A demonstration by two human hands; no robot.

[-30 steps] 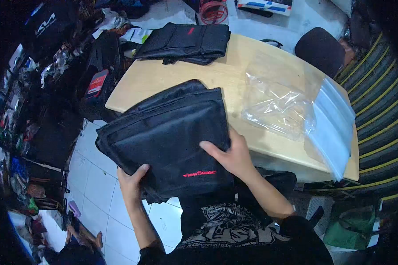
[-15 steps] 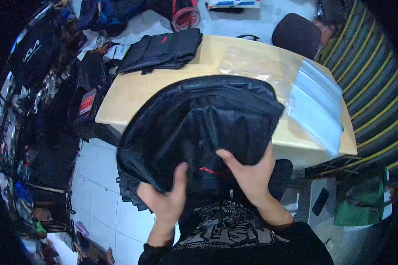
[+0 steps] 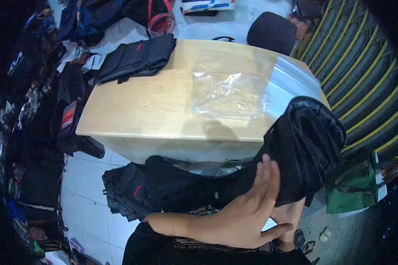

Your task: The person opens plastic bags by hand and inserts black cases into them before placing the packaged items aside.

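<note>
A black fabric bag with a zipper is held up at the table's right front corner. My left hand reaches across my body and lies flat against the bag's near side, fingers stretched out and thumb apart. Under the bag is my right hand; its wrist and lower part show, while the bag covers the fingers holding it from below. To the left, at my lap, lie several folded black bags, one with a small red mark.
On the wooden table lie a folded black bag, a clear plastic bag and pale blue plastic sleeves. A dark stool stands behind. Yellow-striped dark coils and a green bag are at right.
The black bag has swung from in front of me to the right and now stands folded up. My left hand has crossed over to it. My view has shifted slightly.
</note>
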